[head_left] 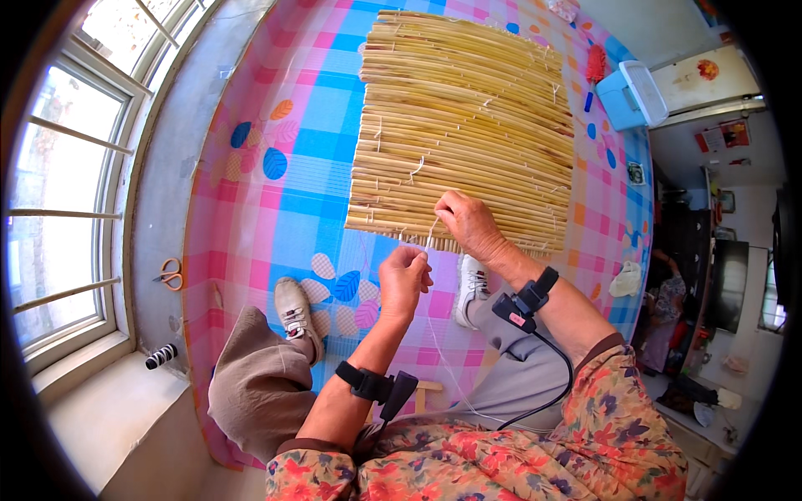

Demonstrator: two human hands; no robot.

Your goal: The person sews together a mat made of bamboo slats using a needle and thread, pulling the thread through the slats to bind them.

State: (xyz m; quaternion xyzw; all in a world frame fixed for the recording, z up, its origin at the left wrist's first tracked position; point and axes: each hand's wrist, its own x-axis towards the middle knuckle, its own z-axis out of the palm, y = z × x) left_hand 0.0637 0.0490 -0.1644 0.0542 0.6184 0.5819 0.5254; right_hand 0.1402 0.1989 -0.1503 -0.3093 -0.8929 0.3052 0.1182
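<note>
A mat of yellow stalks [468, 117], laid side by side and tied with white string, lies on the patterned sheet in front of me. My right hand [469, 224] is at its near edge, fingers pinched on a white string [432, 230]. Just below and to the left, my left hand [404, 280] pinches the same string, its fingers closed. Between the two hands a short stretch of string shows. From there a thin loose length runs down toward my lap. Short string ends stick up from the mat in several places.
Orange-handled scissors [171, 274] and a black-and-white striped roll [161, 356] lie on the left ledge by the barred window. The checked, leaf-printed sheet [309, 200] spreads under the mat. A blue bin with a white lid [632, 94] stands at right. Another person [668, 305] is farther right.
</note>
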